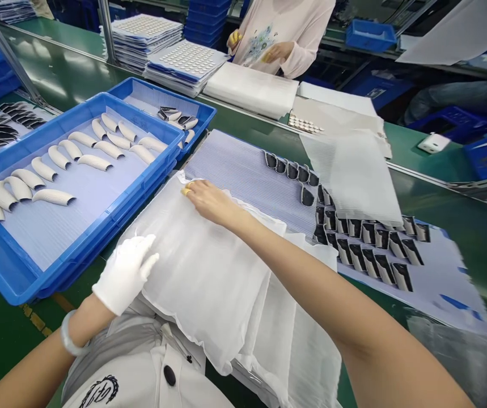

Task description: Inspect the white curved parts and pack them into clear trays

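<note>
My left hand (pixel 126 272), in a white glove, hovers over or rests at the near left edge of a soft white foam sheet (pixel 209 266). Its fingers are extended, with the thumb apart. My right hand (pixel 209 199), bare with yellow covers on fingertips, is at the sheet's far left corner. Its fingers are closed on that edge, though the fingertips are partly hidden. More white sheets (pixel 311 317) lie under and beside this one, partly behind my right forearm. A blue tray (pixel 94 238) to the left holds several cream, ribbed, curved pieces (pixel 94 162).
Rows of dark-and-cream pieces (pixel 358 255) stand on a lilac ribbed sheet (pixel 243 164) to the right. A translucent sheet (pixel 354 175) partly covers them. Another blue tray (pixel 200 113) sits behind the first. Across the bench stand stacked sheets of round pieces (pixel 187 59) and a co-worker (pixel 277 39).
</note>
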{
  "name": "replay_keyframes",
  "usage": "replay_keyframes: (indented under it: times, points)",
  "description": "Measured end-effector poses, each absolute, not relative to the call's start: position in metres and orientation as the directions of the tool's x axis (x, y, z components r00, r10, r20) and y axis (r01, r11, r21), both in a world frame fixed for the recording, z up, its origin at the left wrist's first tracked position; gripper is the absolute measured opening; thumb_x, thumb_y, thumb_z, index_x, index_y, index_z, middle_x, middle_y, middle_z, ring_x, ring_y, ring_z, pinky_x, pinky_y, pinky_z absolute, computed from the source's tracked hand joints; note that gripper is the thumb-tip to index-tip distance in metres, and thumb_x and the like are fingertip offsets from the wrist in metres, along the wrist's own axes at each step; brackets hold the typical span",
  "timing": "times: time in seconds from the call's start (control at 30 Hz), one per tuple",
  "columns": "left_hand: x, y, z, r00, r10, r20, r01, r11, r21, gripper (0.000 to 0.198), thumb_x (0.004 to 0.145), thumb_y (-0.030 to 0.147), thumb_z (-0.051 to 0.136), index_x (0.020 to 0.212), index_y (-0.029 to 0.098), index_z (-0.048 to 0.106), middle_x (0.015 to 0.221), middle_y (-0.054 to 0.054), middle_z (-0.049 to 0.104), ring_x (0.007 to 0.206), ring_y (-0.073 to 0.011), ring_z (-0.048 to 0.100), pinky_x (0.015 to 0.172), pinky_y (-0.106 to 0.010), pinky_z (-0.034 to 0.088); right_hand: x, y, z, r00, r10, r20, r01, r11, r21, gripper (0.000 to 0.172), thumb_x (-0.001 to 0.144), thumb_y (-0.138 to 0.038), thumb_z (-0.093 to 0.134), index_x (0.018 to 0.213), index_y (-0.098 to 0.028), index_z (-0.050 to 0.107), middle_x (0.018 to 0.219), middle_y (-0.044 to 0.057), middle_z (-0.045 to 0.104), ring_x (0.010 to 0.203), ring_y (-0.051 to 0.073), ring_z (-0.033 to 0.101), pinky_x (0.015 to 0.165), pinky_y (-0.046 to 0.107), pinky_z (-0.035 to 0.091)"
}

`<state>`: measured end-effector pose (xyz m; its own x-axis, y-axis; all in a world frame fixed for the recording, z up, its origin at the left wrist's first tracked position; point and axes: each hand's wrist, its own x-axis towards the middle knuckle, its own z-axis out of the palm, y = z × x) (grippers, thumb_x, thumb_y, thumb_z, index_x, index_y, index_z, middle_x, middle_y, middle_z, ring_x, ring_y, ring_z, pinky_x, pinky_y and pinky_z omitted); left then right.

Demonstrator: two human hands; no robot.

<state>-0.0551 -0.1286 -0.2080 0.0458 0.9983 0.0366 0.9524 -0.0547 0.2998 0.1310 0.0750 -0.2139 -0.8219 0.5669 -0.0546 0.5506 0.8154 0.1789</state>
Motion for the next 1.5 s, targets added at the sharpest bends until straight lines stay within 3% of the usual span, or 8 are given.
replay_keyframes:
  times: [0.13, 0.33, 0.53, 0.73, 0.93, 1.2, 1.33, 1.5]
  points:
    - [-0.047, -0.108, -0.231, -0.002, 0.951, -0.31, 0.984, 0.056, 0.167, 0.037, 0.09, 0.027, 0.048, 0.124, 0.011, 0.049, 0.107, -0.016, 0.063, 0.1, -0.0266, 0.062, 0.084, -0.038, 0.049, 0.102, 0.096, -0.235, -0.865, 0.478, -0.152, 0.447, 0.872, 0.198, 0.024, 0.089, -0.004, 0.041, 0.097, -0.009, 0.064, 0.095, 0.014, 0.065, 0.084, 0.022, 0.059, 0.08, 0.034, 0.037]
    - [-0.043, -0.106, -0.227, 0.011, 0.921, -0.39, 0.986, 0.054, 0.155, 0.054, 0.085, 0.031, 0.058, 0.132, 0.013, 0.039, 0.109, -0.015, 0.06, 0.101, -0.025, 0.06, 0.083, -0.034, 0.049, 0.106, 0.118, -0.242, -0.892, 0.409, -0.195, 0.363, 0.903, 0.231, 0.028, 0.089, -0.002, 0.04, 0.104, -0.007, 0.063, 0.098, 0.015, 0.064, 0.087, 0.022, 0.06, 0.078, 0.033, 0.038]
    - [-0.032, -0.099, -0.228, -0.008, 0.889, -0.458, 0.995, -0.039, -0.092, 0.076, 0.077, 0.001, 0.048, 0.148, 0.016, 0.022, 0.103, -0.017, 0.058, 0.083, -0.0261, 0.062, 0.065, -0.035, 0.052, 0.12, 0.127, -0.243, -0.927, 0.294, -0.234, 0.24, 0.942, 0.233, 0.034, 0.091, -0.004, 0.041, 0.121, -0.007, 0.055, 0.099, 0.013, 0.064, 0.092, 0.022, 0.057, 0.082, 0.034, 0.038]
    - [-0.04, -0.104, -0.233, 0.178, 0.872, -0.457, 0.978, -0.208, -0.015, 0.065, 0.082, 0.013, 0.049, 0.142, 0.031, 0.035, 0.117, -0.017, 0.051, 0.089, -0.029, 0.058, 0.065, -0.038, 0.051, 0.124, 0.135, -0.242, -0.948, 0.215, -0.233, 0.159, 0.958, 0.238, 0.037, 0.093, -0.002, 0.03, 0.12, -0.008, 0.056, 0.1, 0.014, 0.063, 0.09, 0.021, 0.055, 0.083, 0.035, 0.036]
    - [-0.044, -0.101, -0.235, 0.232, 0.848, -0.476, 0.965, -0.261, 0.005, 0.058, 0.077, 0.018, 0.057, 0.133, 0.029, 0.046, 0.115, -0.017, 0.049, 0.092, -0.0322, 0.056, 0.067, -0.041, 0.049, 0.123, 0.131, -0.243, -0.941, 0.263, -0.212, 0.213, 0.949, 0.233, 0.037, 0.09, 0.001, 0.034, 0.119, -0.007, 0.056, 0.096, 0.013, 0.064, 0.089, 0.022, 0.056, 0.082, 0.035, 0.037]
    - [-0.048, -0.096, -0.198, 0.211, 0.914, -0.345, 0.976, -0.181, 0.119, 0.029, 0.093, 0.024, 0.035, 0.102, 0.02, 0.062, 0.102, -0.011, 0.055, 0.084, -0.0238, 0.058, 0.071, -0.037, 0.047, 0.156, 0.097, -0.206, -0.909, 0.387, -0.158, 0.348, 0.91, 0.227, 0.039, 0.09, -0.001, 0.035, 0.126, -0.01, 0.05, 0.115, 0.015, 0.059, 0.092, 0.02, 0.057, 0.08, 0.033, 0.037]
    - [-0.027, -0.104, -0.212, 0.298, 0.897, -0.327, 0.947, -0.235, 0.221, 0.04, 0.091, 0.034, 0.045, 0.128, 0.019, 0.048, 0.106, -0.011, 0.057, 0.091, -0.0247, 0.057, 0.077, -0.037, 0.048, 0.164, 0.084, -0.213, -0.904, 0.372, -0.212, 0.324, 0.917, 0.232, 0.032, 0.091, -0.002, 0.038, 0.113, -0.011, 0.058, 0.104, 0.013, 0.063, 0.088, 0.02, 0.058, 0.076, 0.032, 0.036]
    - [-0.008, -0.11, -0.24, 0.313, 0.866, -0.389, 0.949, -0.304, 0.086, 0.053, 0.079, 0.004, 0.048, 0.129, 0.022, 0.048, 0.106, -0.014, 0.054, 0.087, -0.0249, 0.056, 0.071, -0.038, 0.046, 0.16, 0.095, -0.236, -0.917, 0.318, -0.239, 0.265, 0.937, 0.229, 0.028, 0.089, 0.0, 0.039, 0.103, -0.011, 0.061, 0.088, 0.01, 0.064, 0.081, 0.02, 0.057, 0.076, 0.033, 0.034]
